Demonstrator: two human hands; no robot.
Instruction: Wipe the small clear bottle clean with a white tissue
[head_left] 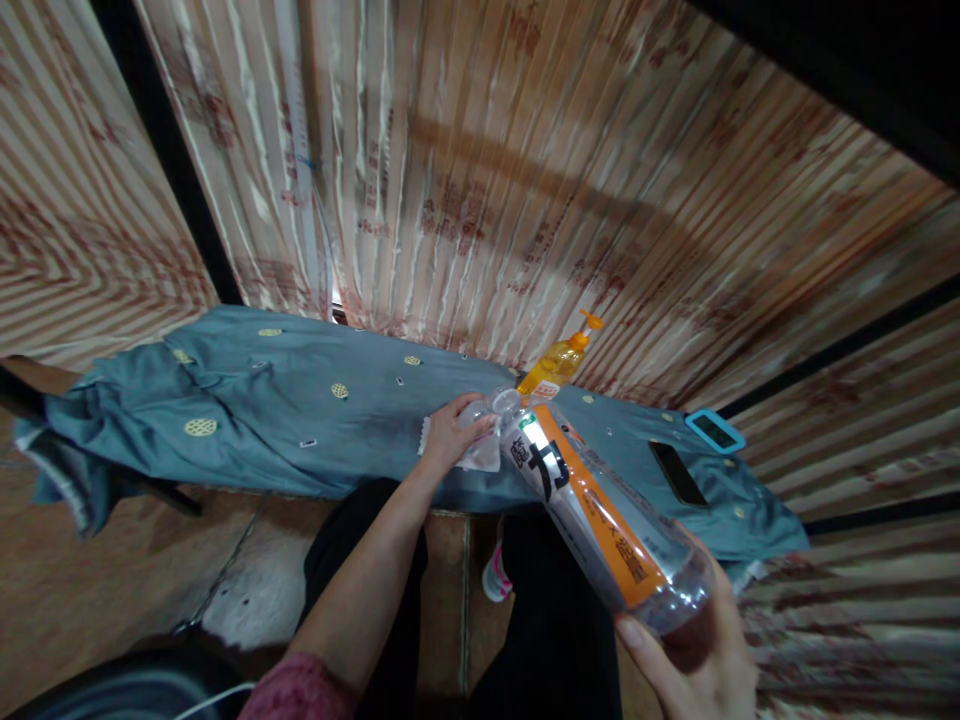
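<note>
My right hand (701, 645) grips the base end of a large clear plastic bottle (592, 520) with an orange and silver label. The bottle is tilted, its neck end pointing up and left toward my left hand. My left hand (450, 432) is closed around a small clear plastic container (480, 410), whose exact kind I cannot make out. The container and the bottle's neck end meet or overlap in view; whether they touch is unclear. A white tissue-like sheet (484, 458) lies beneath my left hand. Just behind stands a yellow pump bottle (555, 368) with an orange pump.
A blue-grey cloth (360, 420) with pineapple prints covers the narrow table. Toward its right end lie a dark phone (677, 473) and a blue-framed device (715, 431). Striped plastic sheeting (480, 200) and dark posts surround the table. A round black object (127, 690) sits at lower left.
</note>
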